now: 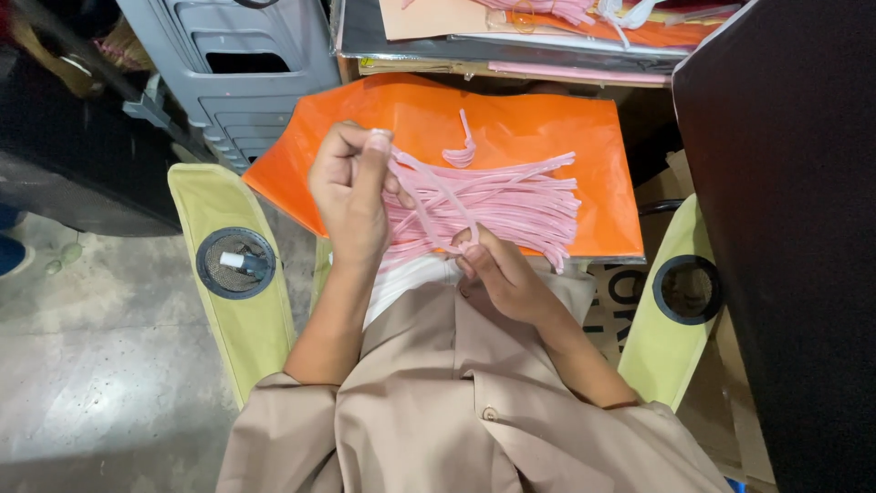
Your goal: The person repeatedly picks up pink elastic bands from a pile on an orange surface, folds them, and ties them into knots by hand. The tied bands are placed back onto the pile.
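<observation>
A bundle of pink ribbon strips lies across an orange sheet on my lap. My left hand is raised above the bundle's left end, pinching one end of a single pink strip between thumb and fingers. My right hand sits lower, at the near edge of the bundle, gripping the other end of the same strip. The strip runs taut between the two hands. One knotted pink strip lies apart on the orange sheet beyond the bundle.
I sit in a folding chair with yellow-green armrests, each with a round cup holder; the left one holds a small tube. A grey plastic stool stands ahead left. Stacked sheets and more pink strips lie ahead. A black panel rises at right.
</observation>
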